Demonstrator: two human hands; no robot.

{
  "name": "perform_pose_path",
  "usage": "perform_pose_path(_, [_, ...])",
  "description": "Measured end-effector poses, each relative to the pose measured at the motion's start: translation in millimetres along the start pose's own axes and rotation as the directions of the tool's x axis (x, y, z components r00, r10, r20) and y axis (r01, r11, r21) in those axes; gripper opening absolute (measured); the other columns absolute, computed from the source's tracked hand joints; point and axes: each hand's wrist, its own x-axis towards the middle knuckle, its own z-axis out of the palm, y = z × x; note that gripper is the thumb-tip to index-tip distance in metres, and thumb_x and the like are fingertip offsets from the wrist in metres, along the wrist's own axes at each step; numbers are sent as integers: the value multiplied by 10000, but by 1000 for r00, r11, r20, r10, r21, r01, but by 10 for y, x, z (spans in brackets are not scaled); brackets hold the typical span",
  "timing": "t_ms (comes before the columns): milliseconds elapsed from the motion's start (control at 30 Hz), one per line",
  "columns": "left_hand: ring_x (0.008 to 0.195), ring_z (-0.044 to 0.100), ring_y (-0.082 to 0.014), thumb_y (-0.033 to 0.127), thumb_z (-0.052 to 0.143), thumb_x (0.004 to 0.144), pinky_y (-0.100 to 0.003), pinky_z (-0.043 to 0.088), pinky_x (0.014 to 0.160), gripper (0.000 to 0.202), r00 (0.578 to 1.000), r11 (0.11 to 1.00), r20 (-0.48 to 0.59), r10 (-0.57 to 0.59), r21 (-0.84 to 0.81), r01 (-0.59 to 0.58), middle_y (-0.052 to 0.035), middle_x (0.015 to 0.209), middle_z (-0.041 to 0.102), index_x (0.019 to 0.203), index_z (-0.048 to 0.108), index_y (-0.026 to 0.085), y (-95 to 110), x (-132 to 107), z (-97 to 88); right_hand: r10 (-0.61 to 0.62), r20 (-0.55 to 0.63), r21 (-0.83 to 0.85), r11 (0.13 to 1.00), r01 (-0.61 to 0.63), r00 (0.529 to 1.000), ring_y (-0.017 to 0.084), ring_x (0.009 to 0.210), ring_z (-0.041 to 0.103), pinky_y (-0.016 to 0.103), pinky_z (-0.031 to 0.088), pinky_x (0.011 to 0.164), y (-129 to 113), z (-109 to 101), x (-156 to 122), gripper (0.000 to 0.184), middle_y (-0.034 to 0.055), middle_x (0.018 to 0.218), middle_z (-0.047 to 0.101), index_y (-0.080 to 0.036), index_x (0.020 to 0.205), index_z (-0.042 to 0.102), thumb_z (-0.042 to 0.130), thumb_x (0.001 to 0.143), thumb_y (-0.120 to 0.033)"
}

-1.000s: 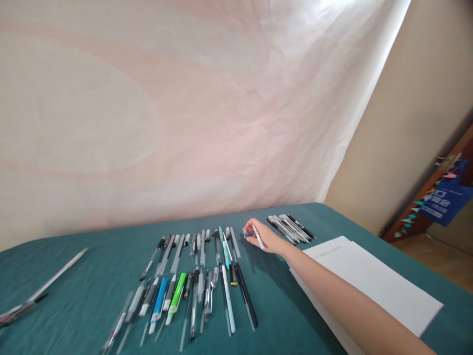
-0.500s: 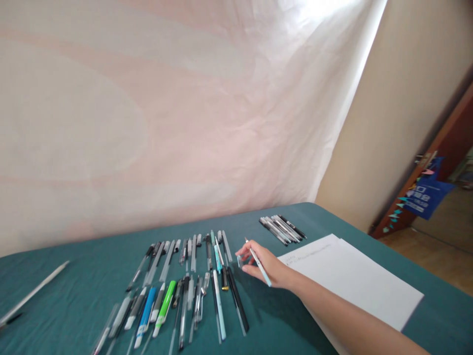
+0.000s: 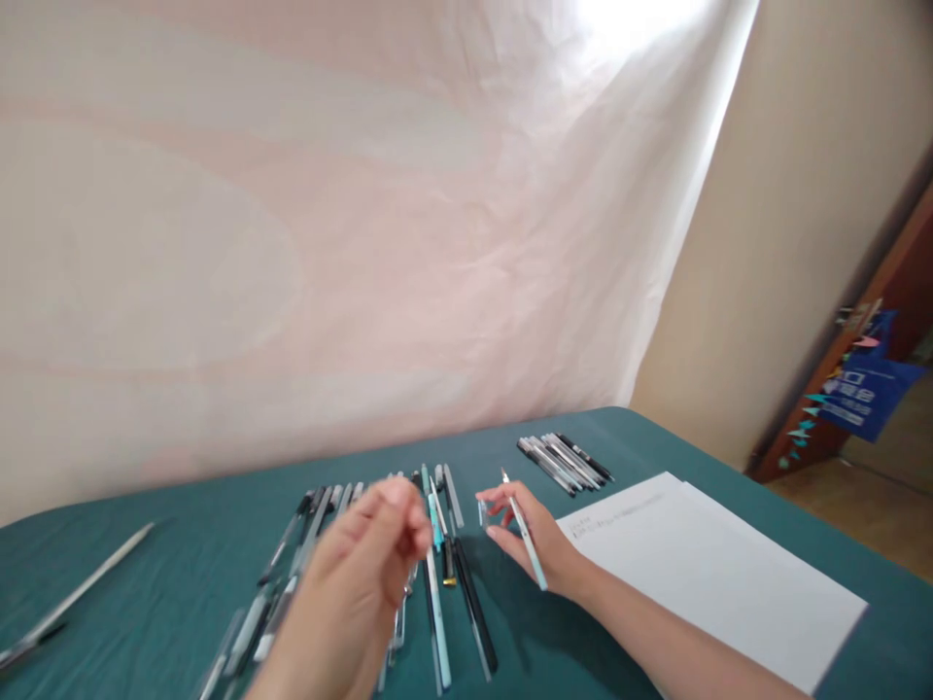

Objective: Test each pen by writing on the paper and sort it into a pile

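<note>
My right hand point(image 3: 543, 549) rests on the teal tablecloth point(image 3: 182, 554), closed on a light blue pen point(image 3: 526, 540) whose tip points away from me. A small clear cap point(image 3: 482, 512) sits at its fingertips. The hand lies just right of two rows of several pens point(image 3: 446, 574). My left hand point(image 3: 350, 593) is raised in front of those rows, hiding part of them. It is smeared by motion, with its fingers curled together, and I cannot make out anything in them.
A small bundle of grey and black pens point(image 3: 565, 459) lies at the back right. White paper sheets point(image 3: 714, 578) lie right of my right arm. A long white stick point(image 3: 80, 588) lies far left. A pale cloth backdrop point(image 3: 364, 243) hangs behind the table.
My left hand has come up into view over the pen rows. My right hand has drawn back from the far pen row toward me, still gripping the light blue pen.
</note>
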Motion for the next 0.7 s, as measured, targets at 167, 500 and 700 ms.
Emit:
perform_pose_path(167, [784, 589, -167, 355, 698, 679, -242, 444, 670, 351, 991, 989, 20, -130, 71, 128, -78, 868, 648, 931, 642, 118, -657, 276, 175, -76, -16, -61, 995, 74, 997, 170, 921, 550, 335, 453, 817, -94, 39, -94, 337, 38, 1093, 570, -246, 1043, 469, 530, 748, -95])
perform_pose_path(500, [870, 599, -207, 295, 735, 661, -283, 449, 790, 376, 973, 996, 218, -81, 39, 74, -80, 894, 669, 990, 630, 144, -846, 276, 38, -333, 141, -160, 922, 353, 932, 206, 1083, 507, 386, 428, 915, -315, 95, -187, 366, 100, 1179, 555, -249, 1119, 438, 530, 783, -140])
perform_pose_path(700, [773, 618, -140, 219, 703, 718, -254, 480, 748, 297, 972, 977, 167, -164, -110, 184, -62, 858, 656, 980, 581, 150, -781, 293, -10, -411, 214, -260, 850, 458, 886, 259, 1070, 492, 407, 436, 881, -271, 22, -284, 405, 148, 1143, 505, -200, 1247, 398, 408, 857, -306])
